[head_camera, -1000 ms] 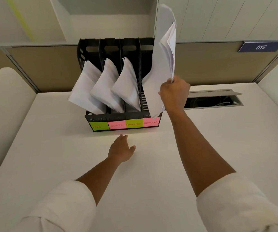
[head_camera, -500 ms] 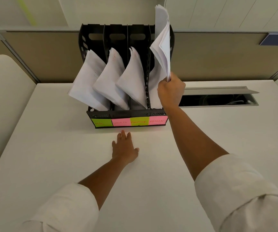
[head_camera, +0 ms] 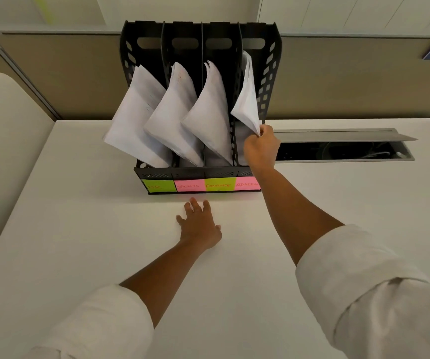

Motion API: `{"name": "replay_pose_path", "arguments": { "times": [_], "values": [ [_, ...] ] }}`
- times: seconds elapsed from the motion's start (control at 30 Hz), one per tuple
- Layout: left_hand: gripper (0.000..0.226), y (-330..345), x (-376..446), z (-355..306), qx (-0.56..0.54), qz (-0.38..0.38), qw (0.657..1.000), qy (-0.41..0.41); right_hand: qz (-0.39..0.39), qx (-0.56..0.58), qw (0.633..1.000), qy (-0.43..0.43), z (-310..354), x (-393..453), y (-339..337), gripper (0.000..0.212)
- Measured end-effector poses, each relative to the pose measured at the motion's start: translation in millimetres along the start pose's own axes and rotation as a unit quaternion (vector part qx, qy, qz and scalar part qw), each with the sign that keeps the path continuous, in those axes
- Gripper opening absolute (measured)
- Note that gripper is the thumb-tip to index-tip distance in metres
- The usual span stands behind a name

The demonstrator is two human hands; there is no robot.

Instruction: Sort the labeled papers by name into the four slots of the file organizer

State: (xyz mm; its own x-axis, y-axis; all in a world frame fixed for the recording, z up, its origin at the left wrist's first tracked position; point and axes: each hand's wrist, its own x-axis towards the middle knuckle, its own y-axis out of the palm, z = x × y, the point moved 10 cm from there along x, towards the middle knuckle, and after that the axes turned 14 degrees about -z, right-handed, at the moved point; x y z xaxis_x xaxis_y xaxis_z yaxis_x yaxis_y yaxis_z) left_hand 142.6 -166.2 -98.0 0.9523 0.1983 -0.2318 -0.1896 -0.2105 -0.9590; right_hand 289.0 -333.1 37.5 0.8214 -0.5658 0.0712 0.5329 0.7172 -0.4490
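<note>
While the right hand (head_camera: 260, 149) pinches the lower corner of the sheaf (head_camera: 247, 99), the sheaf stands in the organizer (head_camera: 270, 73) at its rightmost slot, above and just behind the hand, long axis steeply upright, leaning forward. White, thin, slightly curled. Left hand (head_camera: 201, 225) lies flat, fingers apart, in front of the organizer, holding nothing.

sticky notes on the file organizer (head_camera: 270, 73) read hr (head_camera: 158, 186), sports (head_camera: 189, 186), finance (head_camera: 219, 185), admin (head_camera: 247, 183).
</note>
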Motion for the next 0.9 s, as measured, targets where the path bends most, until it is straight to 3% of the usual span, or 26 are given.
{"name": "replay_pose_path", "arguments": {
  "times": [0.2, 0.53, 0.7, 0.9],
  "values": [
    [0.082, -1, 0, 0, 0.004, 0.006, 1.0, 0.008, 0.005, -0.007, 1.0, 0.005, -5, -1, -5, 0.026],
    [0.077, -32, -7, 10, -0.037, -0.02, 0.999, 0.018, 0.028, -0.028, 0.996, -0.084, -1, -34, -33, 0.034],
    [0.074, -60, -18, 4, -0.061, -0.043, 0.997, 0.034, 0.034, -0.054, 0.981, -0.183, 11, -62, -52, 0.021],
    [0.069, -95, -32, -4, -0.062, -0.073, 0.993, 0.072, 0.104, -0.135, 0.934, -0.315, 15, -98, -52, 0.035]
  ]
}}
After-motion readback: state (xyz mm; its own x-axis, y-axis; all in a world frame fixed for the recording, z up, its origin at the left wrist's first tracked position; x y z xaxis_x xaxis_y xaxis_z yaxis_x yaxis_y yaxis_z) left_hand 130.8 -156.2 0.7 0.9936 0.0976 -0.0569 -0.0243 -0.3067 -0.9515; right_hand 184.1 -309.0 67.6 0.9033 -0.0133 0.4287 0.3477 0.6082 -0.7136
